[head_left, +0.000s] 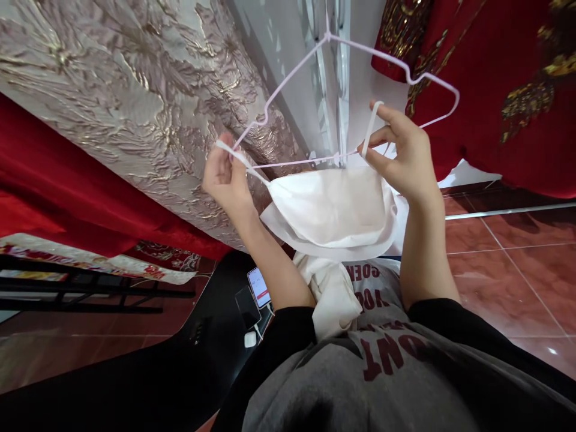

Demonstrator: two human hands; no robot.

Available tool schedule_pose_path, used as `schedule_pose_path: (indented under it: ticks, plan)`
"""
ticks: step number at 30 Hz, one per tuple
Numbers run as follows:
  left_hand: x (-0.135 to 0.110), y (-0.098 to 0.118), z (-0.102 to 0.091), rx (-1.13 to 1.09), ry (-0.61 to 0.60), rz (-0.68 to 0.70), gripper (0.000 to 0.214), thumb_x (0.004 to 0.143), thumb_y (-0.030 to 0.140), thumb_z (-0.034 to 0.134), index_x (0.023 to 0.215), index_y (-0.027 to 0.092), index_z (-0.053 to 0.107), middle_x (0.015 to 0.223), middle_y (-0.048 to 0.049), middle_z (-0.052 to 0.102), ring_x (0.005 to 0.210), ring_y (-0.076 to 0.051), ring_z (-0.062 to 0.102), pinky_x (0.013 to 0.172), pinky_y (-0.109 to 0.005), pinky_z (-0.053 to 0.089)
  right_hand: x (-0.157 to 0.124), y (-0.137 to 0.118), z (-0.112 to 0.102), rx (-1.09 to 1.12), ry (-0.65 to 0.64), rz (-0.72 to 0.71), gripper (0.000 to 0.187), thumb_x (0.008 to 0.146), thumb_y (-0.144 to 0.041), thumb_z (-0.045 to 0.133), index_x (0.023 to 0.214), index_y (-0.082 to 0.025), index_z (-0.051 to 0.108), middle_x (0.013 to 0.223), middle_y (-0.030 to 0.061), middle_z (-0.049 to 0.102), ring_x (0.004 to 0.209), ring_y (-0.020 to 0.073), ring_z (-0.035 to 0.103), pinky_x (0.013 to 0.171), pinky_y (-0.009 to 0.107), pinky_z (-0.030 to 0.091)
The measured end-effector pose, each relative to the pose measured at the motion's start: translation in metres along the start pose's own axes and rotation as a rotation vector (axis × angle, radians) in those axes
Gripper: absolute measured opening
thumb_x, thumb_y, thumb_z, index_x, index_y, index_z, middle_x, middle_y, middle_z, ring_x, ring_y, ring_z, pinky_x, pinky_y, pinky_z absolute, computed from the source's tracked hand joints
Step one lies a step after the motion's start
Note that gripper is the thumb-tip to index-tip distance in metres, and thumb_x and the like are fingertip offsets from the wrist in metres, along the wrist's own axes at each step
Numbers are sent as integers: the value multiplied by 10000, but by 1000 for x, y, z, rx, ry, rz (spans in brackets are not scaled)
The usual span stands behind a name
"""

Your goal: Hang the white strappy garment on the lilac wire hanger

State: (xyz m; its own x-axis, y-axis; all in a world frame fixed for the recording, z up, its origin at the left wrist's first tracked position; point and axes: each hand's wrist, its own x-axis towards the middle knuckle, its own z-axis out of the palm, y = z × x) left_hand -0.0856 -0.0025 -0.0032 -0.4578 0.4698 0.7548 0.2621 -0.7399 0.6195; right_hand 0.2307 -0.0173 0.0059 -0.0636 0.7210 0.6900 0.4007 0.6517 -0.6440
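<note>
A pale pink clothes hanger [294, 71] hangs upright in front of me. Below its bottom bar spreads a white garment [333, 207] with thin straps, its cloth draping down toward my lap. At the hanger's left corner my left hand [228, 177] grips the left white strap [252, 167], which runs from the fingers down to the garment's edge. My right hand [407, 153] is on the inner side of the hanger's right arm, near the bottom bar. Its fingers and thumb hold the right strap [371, 129] stretched into a narrow loop. The left fingertips are partly hidden.
Textured pinkish-gold fabric [148, 90] hangs at left, and red cloth with gold decoration [508, 78] at right. Bright metal uprights [333, 96] stand behind the hanger. On a black surface [211, 306] lie a lit phone [259, 287], a dark phone and a white charger [250, 339].
</note>
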Motion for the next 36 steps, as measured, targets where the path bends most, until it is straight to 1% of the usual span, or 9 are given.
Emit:
schedule_pose_path:
  ticks: [4,7,11,15,18,23,28,30,36]
  plan:
    - [24,25,23,85,-368,69,109,917,232,800,1021,199,807,1034,-52,800,971,-233,747,900,-373,595,-1,1,-1,-25,-2,6,613,860,-265,705,1451,-349,565,990,23,794,1032,296,761,1136,567,539]
    - [40,41,37,195,-456,122,219,929,-2,695,796,164,749,741,8,688,728,-164,643,722,-282,522,-1,2,-3,-22,-3,-4,608,862,-262,694,1448,-351,557,1003,24,791,1034,295,760,1133,568,539]
    - [41,35,38,224,-359,-48,362,1040,-5,602,720,149,674,695,9,617,710,-148,585,753,-275,488,-2,2,-3,-17,0,-7,584,867,-270,686,1433,-354,570,1004,28,788,1048,298,754,1153,581,523]
    - [6,5,32,4,-3,-290,286,1104,154,570,829,200,636,768,21,637,699,-117,588,682,-250,470,-3,1,-1,-39,-6,25,584,894,-298,665,1462,-365,547,1023,47,785,1093,316,737,1204,626,475]
    - [-26,-10,37,-161,88,-507,268,1047,489,653,986,234,598,788,9,644,659,-137,628,657,-273,493,-4,1,3,-41,-29,30,634,907,-329,664,1516,-369,492,1101,70,781,1147,334,720,1216,646,466]
    - [-43,-9,49,-173,69,-445,654,921,884,536,906,231,549,858,-52,652,787,-191,688,741,-301,556,-1,9,7,-68,32,15,682,893,-341,689,1532,-396,458,1407,72,677,1308,341,649,1132,591,545]
    - [-35,-7,43,-162,76,-330,658,916,896,534,877,239,523,854,-47,651,821,-200,701,779,-311,563,3,44,-12,3,499,75,487,832,-173,668,1300,-278,581,1405,143,640,1214,299,676,1077,516,567]
    - [-33,-9,41,-173,64,-292,632,941,866,544,866,239,525,811,-37,634,792,-198,690,757,-313,552,3,57,-26,51,601,116,403,818,-166,678,1203,-254,599,1346,150,661,1200,298,683,1105,534,537]
    - [-29,-3,35,-145,49,-338,627,962,860,515,835,247,550,772,-38,618,682,-180,602,678,-307,518,7,41,-50,108,410,129,249,767,-238,778,996,-277,689,1030,90,747,987,265,716,990,496,573]
